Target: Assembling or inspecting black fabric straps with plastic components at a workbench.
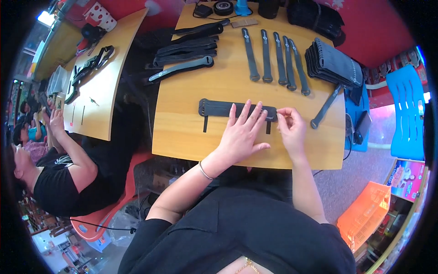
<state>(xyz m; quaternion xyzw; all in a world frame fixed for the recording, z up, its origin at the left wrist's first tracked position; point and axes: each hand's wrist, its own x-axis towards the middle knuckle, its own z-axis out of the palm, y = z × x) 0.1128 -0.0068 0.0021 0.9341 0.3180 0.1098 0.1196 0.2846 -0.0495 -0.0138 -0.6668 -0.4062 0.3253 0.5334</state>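
A dark grey fabric strap (pixel 216 108) lies crosswise on the table before me, with a row of small loops or slots at its rounded left end. My left hand (pixel 241 132) rests flat over its right half, fingers spread. At the strap's right end, the thumb and forefinger of my right hand (pixel 292 132) pinch its edge. Two short black strips (pixel 205 124) show on the tabletop just below the strap. Several narrow grey straps with rounded ends, among them one strap (pixel 252 55), lie beyond my hands.
On the wooden table (pixel 182 141), dark straps (pixel 187 49) are piled far left and folded grey pieces (pixel 335 64) stacked far right. One loose strap (pixel 327 107) hangs near the right edge. An orange crate (pixel 365 212) stands lower right. A co-worker (pixel 64 178) sits left at another table (pixel 98 109).
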